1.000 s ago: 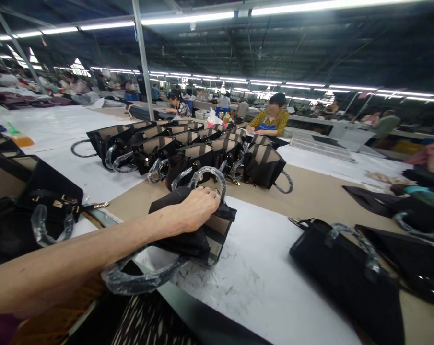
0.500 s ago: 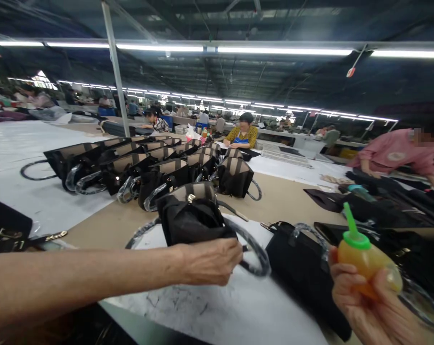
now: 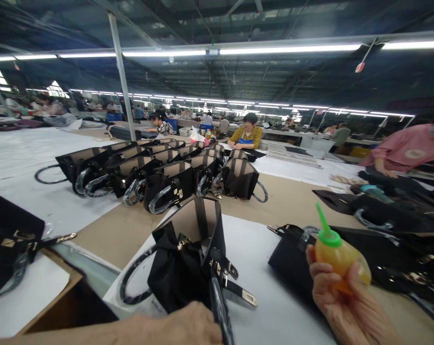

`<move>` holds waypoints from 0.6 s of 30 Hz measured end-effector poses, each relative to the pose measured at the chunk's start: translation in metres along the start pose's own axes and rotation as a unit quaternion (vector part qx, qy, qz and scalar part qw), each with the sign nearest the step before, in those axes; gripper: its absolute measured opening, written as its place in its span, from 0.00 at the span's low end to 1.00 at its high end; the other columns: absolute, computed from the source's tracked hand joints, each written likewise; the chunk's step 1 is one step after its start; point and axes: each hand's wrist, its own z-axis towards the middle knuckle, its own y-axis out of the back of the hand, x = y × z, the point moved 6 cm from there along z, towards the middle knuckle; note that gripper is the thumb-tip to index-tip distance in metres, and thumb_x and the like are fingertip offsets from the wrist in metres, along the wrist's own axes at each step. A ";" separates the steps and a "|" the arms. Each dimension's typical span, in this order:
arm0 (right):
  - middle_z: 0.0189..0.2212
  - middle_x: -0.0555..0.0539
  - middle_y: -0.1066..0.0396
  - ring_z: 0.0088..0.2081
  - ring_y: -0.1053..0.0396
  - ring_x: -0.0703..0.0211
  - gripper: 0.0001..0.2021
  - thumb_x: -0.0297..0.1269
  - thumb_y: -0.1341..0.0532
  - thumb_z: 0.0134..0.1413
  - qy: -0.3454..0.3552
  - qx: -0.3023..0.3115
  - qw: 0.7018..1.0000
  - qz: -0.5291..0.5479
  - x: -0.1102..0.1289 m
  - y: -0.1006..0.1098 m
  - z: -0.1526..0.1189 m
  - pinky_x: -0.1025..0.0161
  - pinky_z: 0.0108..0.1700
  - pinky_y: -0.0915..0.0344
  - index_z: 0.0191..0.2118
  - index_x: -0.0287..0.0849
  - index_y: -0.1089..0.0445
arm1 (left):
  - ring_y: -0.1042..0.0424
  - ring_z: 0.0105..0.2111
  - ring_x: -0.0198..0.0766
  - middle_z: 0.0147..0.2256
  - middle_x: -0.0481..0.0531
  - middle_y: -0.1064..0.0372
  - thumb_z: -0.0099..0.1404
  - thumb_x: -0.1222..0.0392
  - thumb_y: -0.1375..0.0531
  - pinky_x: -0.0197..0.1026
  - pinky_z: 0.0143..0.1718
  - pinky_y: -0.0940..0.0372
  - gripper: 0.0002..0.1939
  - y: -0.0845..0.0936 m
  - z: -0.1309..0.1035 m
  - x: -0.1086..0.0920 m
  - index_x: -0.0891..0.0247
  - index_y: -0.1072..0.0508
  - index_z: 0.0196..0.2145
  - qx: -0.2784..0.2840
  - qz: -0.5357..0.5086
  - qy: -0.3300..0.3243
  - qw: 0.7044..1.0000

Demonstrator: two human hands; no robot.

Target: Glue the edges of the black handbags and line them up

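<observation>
A black handbag point(image 3: 182, 273) with a beige lining stands on the white sheet before me, its top open. Its handles are wrapped in clear plastic, and a strap with a metal tip hangs from its right side. My left hand point(image 3: 193, 326) is closed at the bag's lower front, beside the right handle point(image 3: 219, 306); its fingertips are hidden. On the right, my right hand point(image 3: 346, 292) is wrapped round a squeeze bottle point(image 3: 341, 261) of yellow-orange liquid, with a green collar and a green nozzle tilted upward.
Several similar handbags point(image 3: 134, 167) stand in rows farther back. Another bag point(image 3: 11, 239) is at the left edge, and a black bag point(image 3: 292, 263) lies at the right. A co-worker in pink point(image 3: 411, 148) leans over dark pieces; another in yellow point(image 3: 247, 136) sits across the table.
The near handbag has turned, showing its lining and side strap. My left hand has moved down and toward me. My right hand and the bottle have shifted left in view.
</observation>
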 end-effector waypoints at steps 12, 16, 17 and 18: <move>0.35 0.44 0.35 0.29 0.31 0.63 0.24 0.27 0.39 0.54 -0.004 0.016 1.000 -0.026 -0.012 -0.010 -0.009 0.68 0.29 0.27 0.56 0.39 0.43 | 0.33 0.35 0.45 0.33 0.52 0.31 0.57 0.57 0.43 0.46 0.38 0.38 0.07 0.013 0.050 0.066 0.62 0.35 0.32 -0.006 -0.072 0.349 0.934; 0.32 0.43 0.36 0.26 0.32 0.62 0.17 0.33 0.49 0.62 -0.022 -0.006 1.000 -0.016 -0.010 -0.010 -0.012 0.67 0.25 0.27 0.55 0.37 0.42 | 0.31 0.34 0.38 0.32 0.48 0.31 0.57 0.66 0.47 0.37 0.34 0.39 0.03 0.038 0.030 0.074 0.61 0.34 0.30 0.007 -0.123 0.290 0.949; 0.32 0.43 0.36 0.26 0.32 0.62 0.19 0.32 0.46 0.60 -0.035 -0.002 0.999 -0.012 -0.010 -0.010 -0.012 0.67 0.25 0.27 0.55 0.36 0.42 | 0.31 0.34 0.36 0.32 0.47 0.31 0.57 0.68 0.47 0.35 0.34 0.39 0.05 0.047 0.022 0.073 0.60 0.33 0.30 0.015 -0.127 0.259 0.957; 0.32 0.45 0.36 0.26 0.32 0.62 0.23 0.29 0.40 0.55 -0.048 0.010 0.999 -0.009 -0.011 -0.011 -0.011 0.67 0.26 0.27 0.56 0.36 0.43 | 0.31 0.34 0.35 0.32 0.46 0.31 0.57 0.70 0.47 0.34 0.34 0.39 0.08 0.055 0.015 0.073 0.60 0.32 0.29 0.024 -0.123 0.228 0.966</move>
